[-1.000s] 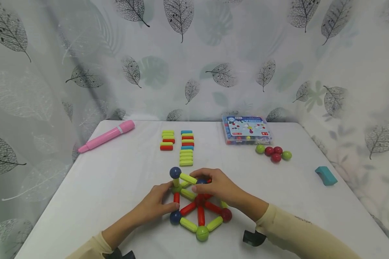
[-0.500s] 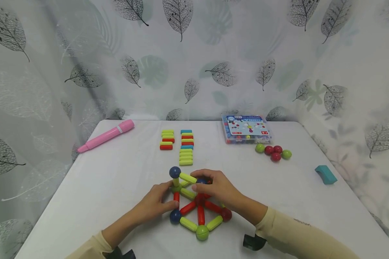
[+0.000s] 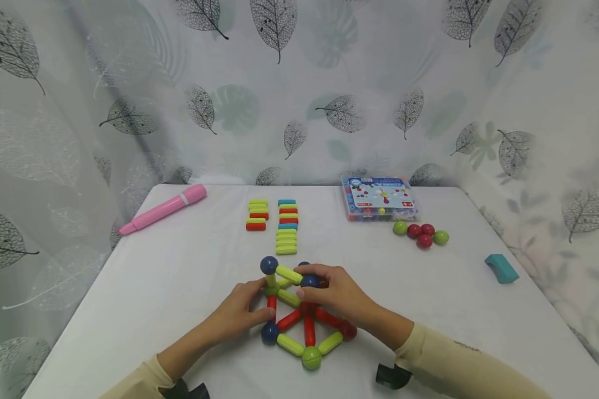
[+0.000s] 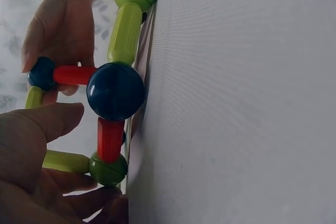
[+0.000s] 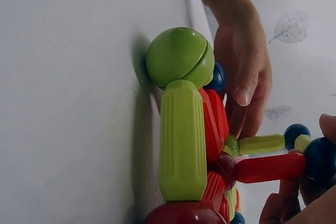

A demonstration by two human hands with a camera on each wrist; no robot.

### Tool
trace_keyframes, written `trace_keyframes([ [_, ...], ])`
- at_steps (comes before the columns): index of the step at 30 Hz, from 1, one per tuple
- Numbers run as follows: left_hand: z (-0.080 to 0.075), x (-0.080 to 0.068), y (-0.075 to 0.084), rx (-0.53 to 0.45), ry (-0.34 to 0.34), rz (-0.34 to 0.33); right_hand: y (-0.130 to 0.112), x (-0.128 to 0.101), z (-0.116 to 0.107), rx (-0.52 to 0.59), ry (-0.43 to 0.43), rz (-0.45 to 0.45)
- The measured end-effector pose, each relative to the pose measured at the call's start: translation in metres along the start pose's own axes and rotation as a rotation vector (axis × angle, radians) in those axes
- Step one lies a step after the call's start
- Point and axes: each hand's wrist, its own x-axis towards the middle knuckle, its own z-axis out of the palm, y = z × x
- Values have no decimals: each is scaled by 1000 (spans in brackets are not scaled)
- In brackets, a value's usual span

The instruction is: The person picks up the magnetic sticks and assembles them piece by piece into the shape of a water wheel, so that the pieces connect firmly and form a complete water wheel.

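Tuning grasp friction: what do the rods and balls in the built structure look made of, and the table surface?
Rods: look like smooth moulded plastic with a satin sheen and soft lengthwise ridges. Balls: glossy hard plastic by the look, with sharp highlights; the green ball shows a seam line, suggesting two halves. Table: white with a fine woven grain, probably cloth or textured vinyl; the frames leave that open.

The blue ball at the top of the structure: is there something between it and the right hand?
Nothing visible. The right hand already pinches the blue ball with its fingertips, on top of the rod-and-ball structure. The left hand touches that structure at its left side.
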Motion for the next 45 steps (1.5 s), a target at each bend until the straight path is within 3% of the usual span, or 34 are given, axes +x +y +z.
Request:
trace_keyframes([
  [15,0,2,0,4,-18,40,2,-1,1,-21,-2,-49],
  [45,2,2,-1,24,-3,16,4,-6,-1,-57,5,-44],
])
